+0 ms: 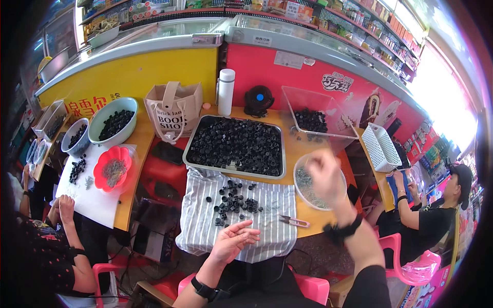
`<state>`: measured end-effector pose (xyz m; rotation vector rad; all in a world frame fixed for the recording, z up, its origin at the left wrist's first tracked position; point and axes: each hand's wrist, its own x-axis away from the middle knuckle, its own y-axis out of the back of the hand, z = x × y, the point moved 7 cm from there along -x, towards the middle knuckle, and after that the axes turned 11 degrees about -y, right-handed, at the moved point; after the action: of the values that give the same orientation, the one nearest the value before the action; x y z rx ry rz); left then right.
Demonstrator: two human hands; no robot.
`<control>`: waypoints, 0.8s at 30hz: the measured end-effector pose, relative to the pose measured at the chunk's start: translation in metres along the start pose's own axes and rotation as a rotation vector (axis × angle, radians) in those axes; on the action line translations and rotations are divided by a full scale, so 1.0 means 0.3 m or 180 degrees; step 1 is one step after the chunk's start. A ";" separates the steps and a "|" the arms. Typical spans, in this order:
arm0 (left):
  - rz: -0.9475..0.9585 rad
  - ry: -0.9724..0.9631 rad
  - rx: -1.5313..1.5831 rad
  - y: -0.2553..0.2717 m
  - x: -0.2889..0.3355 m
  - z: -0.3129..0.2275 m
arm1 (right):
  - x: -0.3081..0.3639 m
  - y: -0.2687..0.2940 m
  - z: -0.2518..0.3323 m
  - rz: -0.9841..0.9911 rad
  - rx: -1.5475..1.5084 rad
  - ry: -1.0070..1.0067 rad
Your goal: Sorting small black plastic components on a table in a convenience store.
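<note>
My left hand (235, 243) is over the near edge of a striped cloth (277, 200), its fingers stretched loosely to the right and nothing visible in them. Just beyond it lies a loose heap of small black caps (236, 197). My right hand (324, 174), smeared by motion, hovers over a round white bowl (308, 203) of small greyish pieces. Whether it holds anything is hidden by the blur. A pair of thread snips (294, 221) rests on the cloth between my hands. Behind the heap stands a metal tray (277, 172) full of the same black caps.
A clear bin (321, 97) holding black pieces, a small fan (258, 100), a white bottle (226, 92) and a canvas bag (174, 108) line the back. Left are a green basin (134, 105) and red dish (97, 169). People sit at left and right (436, 226).
</note>
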<state>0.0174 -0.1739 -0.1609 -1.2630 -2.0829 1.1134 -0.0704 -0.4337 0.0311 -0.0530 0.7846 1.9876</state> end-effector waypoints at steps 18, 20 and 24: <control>0.0081 0.0059 0.0036 0.002 -0.004 0.026 | 0.322 -0.419 -0.055 0.1472 0.0921 0.0657; 0.0080 0.0086 0.0034 0.000 -0.005 0.026 | 0.329 -0.424 -0.049 0.1363 0.1039 0.0747; 0.0053 0.0095 0.0048 0.006 -0.006 0.025 | 0.349 -0.457 -0.021 0.1291 0.1241 0.0771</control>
<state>0.0139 -0.1780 -0.1667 -1.2845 -2.0421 1.1089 -0.0188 -0.3112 -0.0789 0.1048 1.4205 2.1889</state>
